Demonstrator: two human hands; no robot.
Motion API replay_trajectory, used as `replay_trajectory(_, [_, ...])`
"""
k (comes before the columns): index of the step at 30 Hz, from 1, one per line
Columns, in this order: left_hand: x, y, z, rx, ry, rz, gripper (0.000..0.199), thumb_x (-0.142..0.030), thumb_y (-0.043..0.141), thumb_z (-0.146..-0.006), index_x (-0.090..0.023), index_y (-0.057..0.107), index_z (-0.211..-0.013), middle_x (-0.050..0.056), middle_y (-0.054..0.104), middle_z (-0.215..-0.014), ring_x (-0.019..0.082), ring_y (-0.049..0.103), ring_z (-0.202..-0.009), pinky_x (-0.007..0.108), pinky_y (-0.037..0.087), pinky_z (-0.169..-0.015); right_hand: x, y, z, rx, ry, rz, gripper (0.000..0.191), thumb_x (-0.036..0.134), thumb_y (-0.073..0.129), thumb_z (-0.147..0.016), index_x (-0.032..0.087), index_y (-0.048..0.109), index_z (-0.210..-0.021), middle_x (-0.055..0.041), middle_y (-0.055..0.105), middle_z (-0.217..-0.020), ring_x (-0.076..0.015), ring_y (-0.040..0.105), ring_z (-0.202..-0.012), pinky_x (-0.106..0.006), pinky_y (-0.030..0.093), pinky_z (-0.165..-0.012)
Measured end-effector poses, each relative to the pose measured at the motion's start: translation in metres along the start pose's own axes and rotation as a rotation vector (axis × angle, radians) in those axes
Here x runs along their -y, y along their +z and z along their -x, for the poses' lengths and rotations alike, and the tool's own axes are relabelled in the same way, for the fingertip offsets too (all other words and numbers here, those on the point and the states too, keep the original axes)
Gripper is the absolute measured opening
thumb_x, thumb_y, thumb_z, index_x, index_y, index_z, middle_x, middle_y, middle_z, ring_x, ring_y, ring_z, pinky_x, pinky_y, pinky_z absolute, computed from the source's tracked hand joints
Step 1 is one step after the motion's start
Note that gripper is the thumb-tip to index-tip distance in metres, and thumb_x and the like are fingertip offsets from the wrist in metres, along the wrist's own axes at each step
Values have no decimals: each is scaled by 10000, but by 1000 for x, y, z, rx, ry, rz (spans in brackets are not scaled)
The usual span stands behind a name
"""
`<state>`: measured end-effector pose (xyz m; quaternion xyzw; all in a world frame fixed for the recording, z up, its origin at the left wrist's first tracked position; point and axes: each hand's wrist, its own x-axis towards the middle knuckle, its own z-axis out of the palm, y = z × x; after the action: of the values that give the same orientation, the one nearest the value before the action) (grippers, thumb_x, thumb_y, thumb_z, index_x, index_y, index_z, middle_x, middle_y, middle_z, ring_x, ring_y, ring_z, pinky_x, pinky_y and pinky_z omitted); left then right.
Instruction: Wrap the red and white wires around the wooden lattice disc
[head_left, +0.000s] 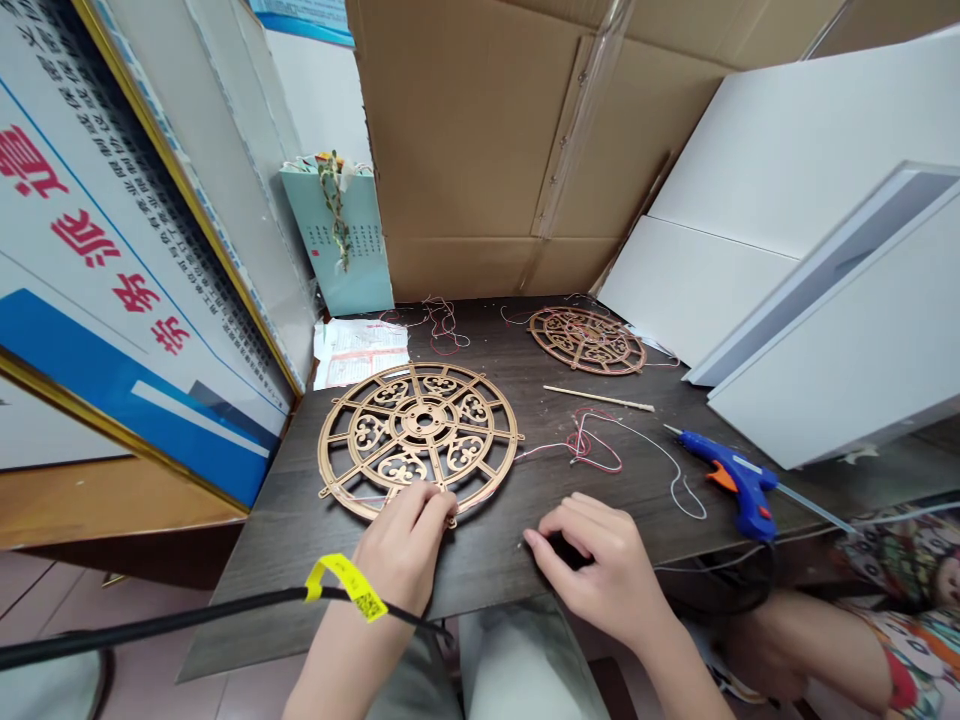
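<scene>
A round, gold-brown openwork disc (418, 430) lies flat on the dark wooden table (495, 550). My left hand (405, 550) pinches the disc's near rim with its fingertips. My right hand (604, 565) rests on the table just right of it, fingers curled, index tip touching the tabletop beside a thin thread; whether it pinches the thread is unclear. Red and white threads (600, 450) trail from the disc's right edge across the table. A second, smaller openwork disc (587, 340) lies at the back of the table.
A blue glue gun (739, 482) lies at the right edge, a thin wooden stick (598, 399) behind the threads. Cardboard (495, 150) and white boards (810, 260) wall the back and right. A teal paper bag (345, 235), papers (360, 350) and a poster board (112, 250) stand left. A black cable with a yellow tag (346, 582) crosses my left wrist.
</scene>
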<state>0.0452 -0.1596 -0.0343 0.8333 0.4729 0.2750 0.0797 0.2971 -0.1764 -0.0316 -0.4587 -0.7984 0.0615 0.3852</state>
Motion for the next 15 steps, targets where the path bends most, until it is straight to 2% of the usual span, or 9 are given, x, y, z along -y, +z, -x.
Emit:
replay_trajectory(9, [1,-2,2,-17,28,-32,203,-96,434,-1033,-216,592,-1077,30,637,-1062,164,621,-937,274,505,-821,1,0,1,4,5,-3,199,132,652,-934,178,563,-763,15,524,-663,-117,443,-615,-291,318,-611])
replay_trajectory(15, [0,-1,0,-79,57,-6,203,-56,458,-1008,-214,577,-1054,26,645,-1041,153,626,-939,256,499,-822,1,0,2,14,19,7,204,149,642,-941,177,561,-755,9,522,-664,-124,448,-621,-296,312,-612])
